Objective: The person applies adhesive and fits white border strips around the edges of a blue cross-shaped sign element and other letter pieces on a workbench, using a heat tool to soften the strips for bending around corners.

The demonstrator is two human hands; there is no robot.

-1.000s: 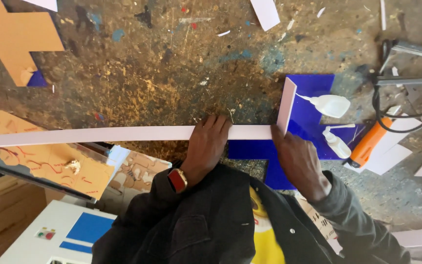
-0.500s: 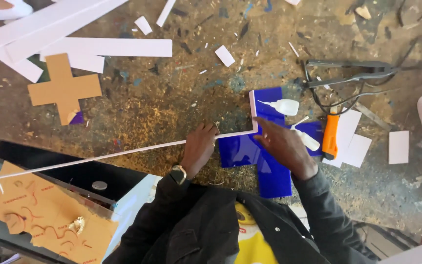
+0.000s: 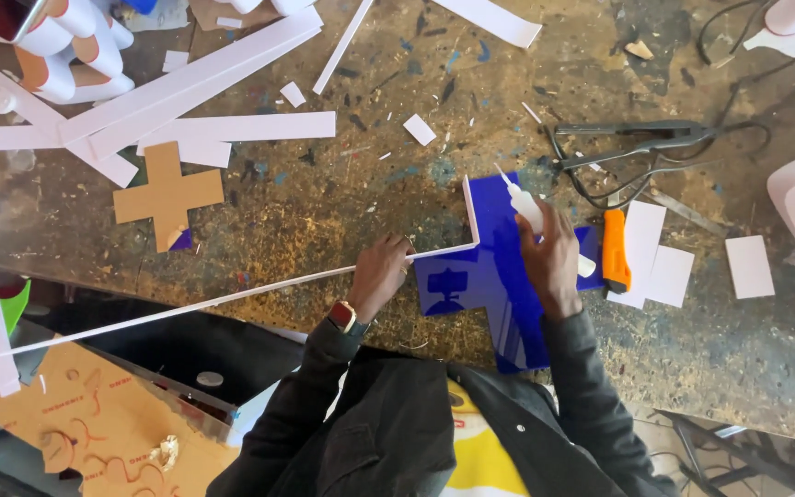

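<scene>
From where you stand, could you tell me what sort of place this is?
Probably a craft or sign-making workshop. The workbench is scarred, paint-flecked and strewn with white offcuts; the left hand presses a long white strip against a blue cross-shaped panel, the right hand holds a glue bottle, and an orange knife lies nearby.

The left hand (image 3: 381, 274) presses a long white strip (image 3: 232, 299) against the edge of a blue cross-shaped acrylic piece (image 3: 494, 276) on the stained workbench (image 3: 324, 202). The strip runs off toward eight o'clock. At three o'clock of that hand, the right hand (image 3: 552, 262) grips a small white glue bottle (image 3: 528, 207), nozzle tilted toward eleven o'clock, possibly touching the strip's upright end. An orange utility knife (image 3: 615, 250) lies just beside the right hand at three o'clock. A cardboard cross (image 3: 167, 195) sits well apart at ten o'clock.
</scene>
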